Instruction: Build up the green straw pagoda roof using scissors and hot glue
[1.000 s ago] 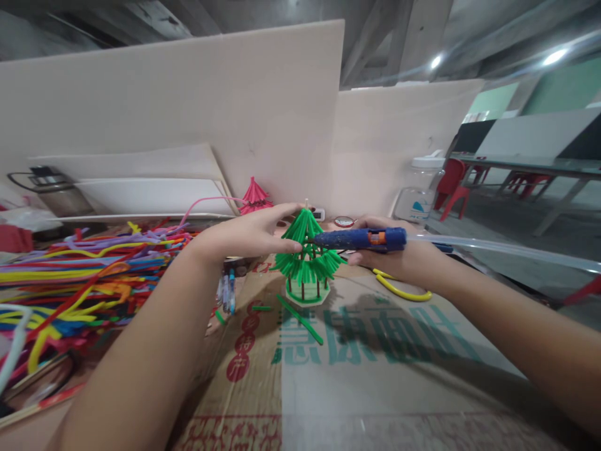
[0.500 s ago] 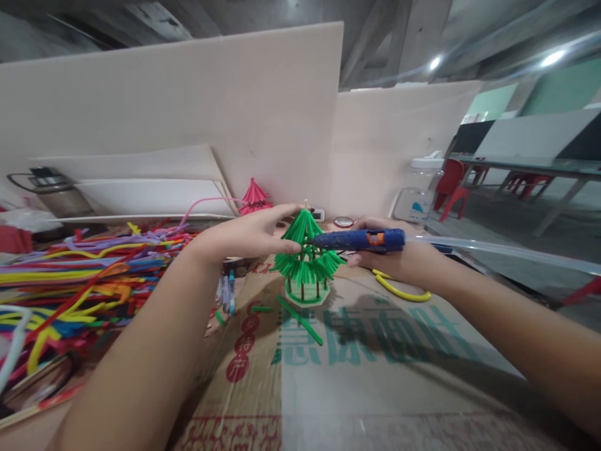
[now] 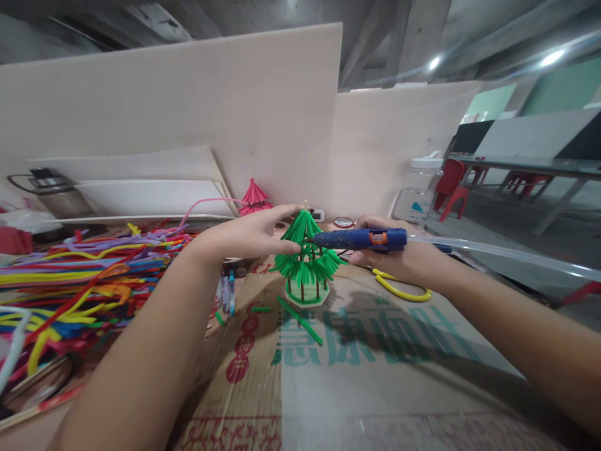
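Observation:
A small green pagoda of pipe cleaners with dark posts stands on a cardboard sheet. My left hand pinches the left side of its upper roof with thumb and fingers. My right hand grips a blue glue gun, held level, its nozzle touching the upper roof from the right. A clear glue stick trails back from the gun to the right.
A heap of coloured pipe cleaners fills the left. Loose green pieces and pens lie before the pagoda. Yellow-handled scissors lie under my right hand. A pink pagoda, white boards and a plastic jar stand behind.

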`<act>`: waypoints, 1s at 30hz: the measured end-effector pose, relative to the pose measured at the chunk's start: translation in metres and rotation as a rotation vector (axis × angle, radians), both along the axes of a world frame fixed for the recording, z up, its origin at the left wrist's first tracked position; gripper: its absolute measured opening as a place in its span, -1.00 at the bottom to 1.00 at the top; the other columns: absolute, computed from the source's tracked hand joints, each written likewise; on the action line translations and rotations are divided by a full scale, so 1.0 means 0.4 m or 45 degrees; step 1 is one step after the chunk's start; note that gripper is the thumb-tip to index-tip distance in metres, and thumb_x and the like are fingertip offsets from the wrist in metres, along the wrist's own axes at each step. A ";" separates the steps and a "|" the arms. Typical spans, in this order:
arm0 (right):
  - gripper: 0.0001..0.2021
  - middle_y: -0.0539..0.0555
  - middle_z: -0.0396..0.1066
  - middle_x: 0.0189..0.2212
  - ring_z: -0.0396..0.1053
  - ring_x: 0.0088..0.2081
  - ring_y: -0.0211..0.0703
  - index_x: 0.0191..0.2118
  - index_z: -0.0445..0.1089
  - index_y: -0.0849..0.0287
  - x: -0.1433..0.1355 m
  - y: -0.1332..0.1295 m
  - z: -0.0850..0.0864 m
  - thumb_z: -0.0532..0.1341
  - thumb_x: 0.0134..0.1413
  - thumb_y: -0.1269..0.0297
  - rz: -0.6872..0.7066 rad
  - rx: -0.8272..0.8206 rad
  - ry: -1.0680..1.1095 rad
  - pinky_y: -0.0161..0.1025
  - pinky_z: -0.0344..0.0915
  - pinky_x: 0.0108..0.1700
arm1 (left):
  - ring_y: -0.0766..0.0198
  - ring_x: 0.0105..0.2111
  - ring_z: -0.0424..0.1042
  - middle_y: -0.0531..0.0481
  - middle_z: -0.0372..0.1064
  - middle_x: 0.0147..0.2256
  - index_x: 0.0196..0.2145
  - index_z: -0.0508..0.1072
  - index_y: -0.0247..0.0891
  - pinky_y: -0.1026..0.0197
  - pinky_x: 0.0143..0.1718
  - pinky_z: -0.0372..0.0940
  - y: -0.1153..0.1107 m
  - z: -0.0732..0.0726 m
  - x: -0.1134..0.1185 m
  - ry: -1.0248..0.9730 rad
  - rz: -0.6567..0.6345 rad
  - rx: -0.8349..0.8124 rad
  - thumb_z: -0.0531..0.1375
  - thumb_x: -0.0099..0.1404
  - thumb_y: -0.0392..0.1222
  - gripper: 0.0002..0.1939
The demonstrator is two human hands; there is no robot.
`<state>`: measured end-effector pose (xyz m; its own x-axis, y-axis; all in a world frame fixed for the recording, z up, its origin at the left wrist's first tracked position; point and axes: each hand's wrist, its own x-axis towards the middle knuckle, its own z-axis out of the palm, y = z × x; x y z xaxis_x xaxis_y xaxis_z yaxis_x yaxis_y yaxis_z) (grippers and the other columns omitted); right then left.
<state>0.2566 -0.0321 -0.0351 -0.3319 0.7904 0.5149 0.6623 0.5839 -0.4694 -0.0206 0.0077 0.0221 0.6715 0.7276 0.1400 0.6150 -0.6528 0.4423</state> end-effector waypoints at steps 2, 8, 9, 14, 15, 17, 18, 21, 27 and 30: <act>-0.65 -0.03 0.49 -0.41 0.41 -0.41 -0.15 -0.19 0.40 0.07 -0.003 -0.001 -0.001 0.33 0.01 -0.06 0.006 -0.019 0.017 -0.28 0.23 -0.43 | 0.02 0.20 0.29 -0.14 0.19 0.29 0.34 0.12 -0.20 0.07 0.18 0.23 -0.001 0.001 0.001 0.015 0.005 0.001 0.25 0.21 0.04 -0.19; -0.65 -0.05 0.46 -0.42 0.36 -0.41 -0.18 -0.23 0.36 0.07 -0.013 -0.004 -0.001 0.36 -0.02 -0.04 0.013 0.003 0.041 -0.29 0.23 -0.41 | 0.01 0.23 0.25 -0.11 0.14 0.32 0.35 0.10 -0.17 0.07 0.22 0.20 0.001 0.000 -0.002 0.020 0.004 -0.008 0.25 0.21 0.06 -0.18; -0.65 -0.05 0.46 -0.42 0.36 -0.41 -0.17 -0.23 0.37 0.07 -0.013 -0.002 -0.002 0.37 -0.03 -0.04 0.003 0.007 0.037 -0.29 0.23 -0.41 | 0.01 0.23 0.25 -0.11 0.14 0.32 0.35 0.10 -0.17 0.06 0.21 0.20 0.001 0.000 -0.003 0.021 0.003 -0.010 0.25 0.21 0.06 -0.18; -0.66 -0.02 0.51 -0.38 0.39 -0.40 -0.15 -0.24 0.40 0.07 -0.010 0.007 -0.009 0.39 -0.06 -0.02 -0.022 0.019 0.076 -0.29 0.22 -0.40 | 0.03 0.20 0.29 -0.12 0.18 0.29 0.35 0.09 -0.21 0.07 0.19 0.23 0.001 0.001 -0.002 0.005 -0.025 -0.025 0.25 0.23 0.04 -0.19; -0.66 -0.01 0.52 -0.36 0.40 -0.40 -0.14 -0.24 0.40 0.06 -0.010 0.008 -0.010 0.39 -0.06 -0.02 -0.024 0.012 0.089 -0.28 0.22 -0.39 | 0.03 0.19 0.30 -0.12 0.20 0.28 0.35 0.10 -0.22 0.07 0.19 0.24 0.000 0.001 -0.001 0.002 -0.031 -0.028 0.25 0.22 0.04 -0.19; -0.66 -0.01 0.53 -0.34 0.40 -0.39 -0.14 -0.24 0.39 0.06 -0.009 0.008 -0.011 0.39 -0.06 -0.02 -0.033 -0.001 0.104 -0.27 0.24 -0.37 | 0.02 0.19 0.31 -0.12 0.22 0.27 0.35 0.10 -0.21 0.07 0.17 0.26 0.001 0.001 0.000 -0.001 -0.035 -0.027 0.25 0.22 0.03 -0.19; -0.65 -0.02 0.53 -0.35 0.39 -0.39 -0.15 -0.24 0.39 0.06 -0.009 0.008 -0.011 0.39 -0.06 -0.03 -0.042 -0.001 0.110 -0.27 0.24 -0.37 | 0.01 0.19 0.31 -0.12 0.21 0.27 0.35 0.10 -0.20 0.07 0.17 0.26 0.001 0.000 -0.001 0.002 -0.034 -0.022 0.25 0.22 0.03 -0.19; -0.64 -0.04 0.50 -0.41 0.37 -0.41 -0.16 -0.26 0.38 0.06 -0.010 0.005 -0.008 0.38 -0.07 -0.06 -0.066 0.000 0.112 -0.27 0.23 -0.38 | -0.01 0.21 0.28 -0.12 0.20 0.29 0.35 0.11 -0.16 0.05 0.17 0.26 0.001 -0.001 -0.004 0.007 -0.021 -0.003 0.26 0.22 0.04 -0.19; -0.65 -0.02 0.52 -0.39 0.39 -0.41 -0.14 -0.28 0.39 0.05 -0.011 0.003 -0.003 0.38 -0.07 -0.07 -0.087 0.003 0.102 -0.27 0.22 -0.40 | -0.01 0.24 0.24 -0.12 0.16 0.31 0.36 0.08 -0.15 0.08 0.17 0.25 -0.005 0.002 -0.001 0.022 -0.018 -0.006 0.24 0.23 0.06 -0.18; -0.66 0.00 0.54 -0.34 0.41 -0.37 -0.11 -0.26 0.40 0.04 -0.011 0.003 -0.003 0.38 -0.06 -0.06 -0.070 0.009 0.132 -0.25 0.25 -0.37 | -0.02 0.22 0.28 -0.13 0.20 0.29 0.36 0.08 -0.16 0.10 0.13 0.28 -0.009 0.006 0.002 0.035 -0.005 -0.001 0.24 0.22 0.07 -0.17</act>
<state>0.2523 -0.0311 -0.0363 -0.2324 0.8021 0.5501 0.6417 0.5515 -0.5330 -0.0199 0.0040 0.0244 0.6781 0.7250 0.1205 0.6244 -0.6548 0.4258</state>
